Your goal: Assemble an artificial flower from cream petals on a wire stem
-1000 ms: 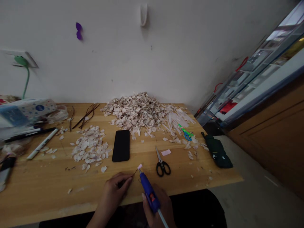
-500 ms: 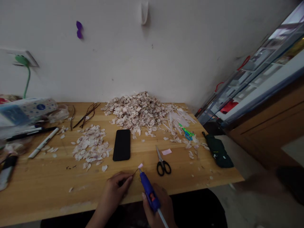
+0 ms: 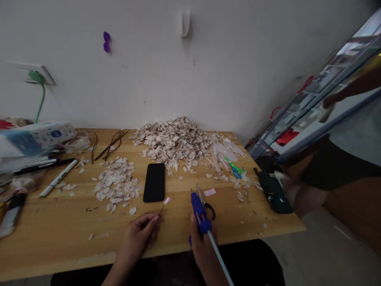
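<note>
My left hand (image 3: 139, 234) pinches a thin dark stem (image 3: 161, 207) tipped with a small pink petal (image 3: 167, 200), held just above the wooden table (image 3: 59, 234). My right hand (image 3: 202, 244) is wrapped round a blue glue gun (image 3: 199, 213) with a white glue stick trailing from its back; the nozzle points away from me and stands apart from the stem. Black scissors (image 3: 205, 201) lie partly behind the gun. A black phone (image 3: 154, 182) lies just beyond the petal.
A big heap of pale petals (image 3: 175, 139) sits at the back and a smaller pile (image 3: 116, 184) on the left. Green-blue scissors (image 3: 235, 169), a dark folded umbrella (image 3: 272, 190), markers (image 3: 58, 178) and a tissue pack (image 3: 41, 135) lie around. Another person stands at the right (image 3: 342, 159).
My right hand has drawn the glue gun right and away from the petal tip. My left hand has lifted the stem slightly left. A person has walked in at the right.
</note>
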Demonstrator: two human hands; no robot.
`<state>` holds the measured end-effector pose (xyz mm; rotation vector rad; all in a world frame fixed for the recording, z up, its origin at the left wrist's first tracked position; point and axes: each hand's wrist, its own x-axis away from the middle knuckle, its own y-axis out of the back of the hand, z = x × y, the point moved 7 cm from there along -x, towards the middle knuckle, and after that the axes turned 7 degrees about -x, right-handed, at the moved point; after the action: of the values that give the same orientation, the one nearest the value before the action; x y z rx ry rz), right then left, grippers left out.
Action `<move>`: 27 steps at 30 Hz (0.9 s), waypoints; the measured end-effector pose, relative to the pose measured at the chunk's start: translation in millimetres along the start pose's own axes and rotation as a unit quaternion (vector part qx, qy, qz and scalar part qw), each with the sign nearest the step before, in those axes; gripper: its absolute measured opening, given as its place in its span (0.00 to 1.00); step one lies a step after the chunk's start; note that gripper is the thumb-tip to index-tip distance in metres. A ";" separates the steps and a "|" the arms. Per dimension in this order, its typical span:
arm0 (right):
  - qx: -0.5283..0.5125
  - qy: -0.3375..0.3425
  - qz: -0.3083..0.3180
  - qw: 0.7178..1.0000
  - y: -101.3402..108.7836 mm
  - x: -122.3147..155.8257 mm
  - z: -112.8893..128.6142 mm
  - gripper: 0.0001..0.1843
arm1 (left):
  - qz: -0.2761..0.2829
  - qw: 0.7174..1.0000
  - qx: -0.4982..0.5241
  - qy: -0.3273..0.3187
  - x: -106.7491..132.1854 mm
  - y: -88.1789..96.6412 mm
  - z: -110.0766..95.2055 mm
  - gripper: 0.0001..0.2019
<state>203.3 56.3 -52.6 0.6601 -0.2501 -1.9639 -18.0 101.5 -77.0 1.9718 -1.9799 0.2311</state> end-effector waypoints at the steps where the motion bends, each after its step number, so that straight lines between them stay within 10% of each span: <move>1: 0.016 -0.010 0.004 1.000 -4.7 -12.0 -0.4 0.15 | -0.002 1.000 0.008 0.001 0.4 0.2 -0.8 0.27; 7: 0.092 -0.021 0.032 0.995 -35.6 -48.4 -1.4 0.15 | -0.010 0.999 0.043 -0.005 0.2 3.9 2.5 0.26; 27: 0.148 -0.039 0.106 0.982 -40.3 -26.7 7.6 0.15 | 0.014 0.995 0.098 -0.022 -0.7 5.1 10.3 0.24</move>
<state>177.6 97.8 -55.1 0.7151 -0.6450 -1.7642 -24.4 98.7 -86.2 2.0854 -2.0830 0.4072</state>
